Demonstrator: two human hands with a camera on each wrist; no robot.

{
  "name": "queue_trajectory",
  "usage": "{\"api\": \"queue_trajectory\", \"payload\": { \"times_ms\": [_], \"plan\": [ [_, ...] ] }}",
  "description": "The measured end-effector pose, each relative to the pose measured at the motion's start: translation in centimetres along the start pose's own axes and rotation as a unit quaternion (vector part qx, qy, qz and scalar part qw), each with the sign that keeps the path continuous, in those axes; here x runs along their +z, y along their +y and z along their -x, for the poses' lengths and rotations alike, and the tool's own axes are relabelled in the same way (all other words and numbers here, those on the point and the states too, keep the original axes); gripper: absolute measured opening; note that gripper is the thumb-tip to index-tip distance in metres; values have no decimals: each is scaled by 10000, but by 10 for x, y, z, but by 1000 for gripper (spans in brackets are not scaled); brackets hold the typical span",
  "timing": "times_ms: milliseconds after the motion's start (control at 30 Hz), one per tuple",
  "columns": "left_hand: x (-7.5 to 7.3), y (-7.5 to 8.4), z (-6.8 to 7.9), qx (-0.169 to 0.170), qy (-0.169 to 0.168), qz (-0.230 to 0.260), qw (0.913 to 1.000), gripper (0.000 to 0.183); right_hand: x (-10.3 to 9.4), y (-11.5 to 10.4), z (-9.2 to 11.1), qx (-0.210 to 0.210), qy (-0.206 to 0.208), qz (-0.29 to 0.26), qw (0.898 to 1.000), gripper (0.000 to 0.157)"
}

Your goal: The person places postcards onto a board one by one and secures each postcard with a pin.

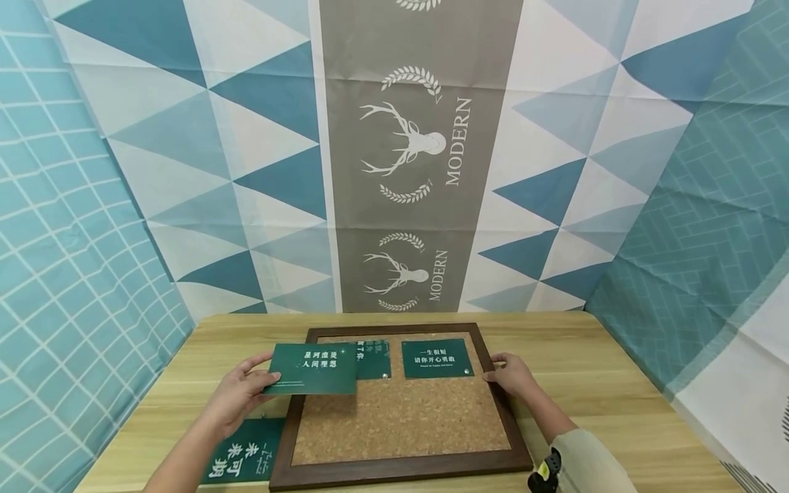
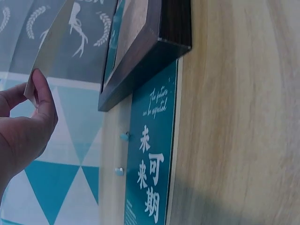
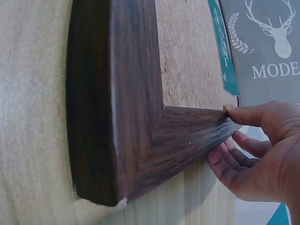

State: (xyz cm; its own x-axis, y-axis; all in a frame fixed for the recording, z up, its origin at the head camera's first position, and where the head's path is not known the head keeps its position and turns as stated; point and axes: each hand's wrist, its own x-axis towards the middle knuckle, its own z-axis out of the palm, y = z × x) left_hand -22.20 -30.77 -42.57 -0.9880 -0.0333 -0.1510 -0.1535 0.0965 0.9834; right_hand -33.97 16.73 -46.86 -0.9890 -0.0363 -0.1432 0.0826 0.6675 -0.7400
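Observation:
My left hand (image 1: 242,389) pinches the edge of a green card (image 1: 313,370) with white lettering. The card hovers over the left part of a cork board (image 1: 401,418) in a dark brown wooden frame (image 1: 401,470). It partly covers a second green card (image 1: 373,360) on the cork, which has a pin at its lower corner. Another green card (image 1: 437,358) lies on the board at the upper right, also with a pin in its lower corner. My right hand (image 1: 513,376) grips the frame's right side, thumb on top and fingers underneath in the right wrist view.
A further green card (image 1: 243,452) with large white characters lies on the wooden table (image 1: 592,411), left of the frame and partly behind its edge. Two small pins (image 2: 124,136) sit beside it. A patterned cloth (image 1: 271,137) hangs behind the table.

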Motion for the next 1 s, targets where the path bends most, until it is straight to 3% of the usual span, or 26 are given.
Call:
{"api": "queue_trajectory", "payload": {
  "times_ms": [400,1000],
  "plan": [
    [22,-2,4,-73,-62,76,9999,63,-2,1,-4,7,-59,95,9999,50],
    [54,-14,9,-324,261,163,9990,56,-2,0,-1,41,-79,72,9999,50]
  ]
}}
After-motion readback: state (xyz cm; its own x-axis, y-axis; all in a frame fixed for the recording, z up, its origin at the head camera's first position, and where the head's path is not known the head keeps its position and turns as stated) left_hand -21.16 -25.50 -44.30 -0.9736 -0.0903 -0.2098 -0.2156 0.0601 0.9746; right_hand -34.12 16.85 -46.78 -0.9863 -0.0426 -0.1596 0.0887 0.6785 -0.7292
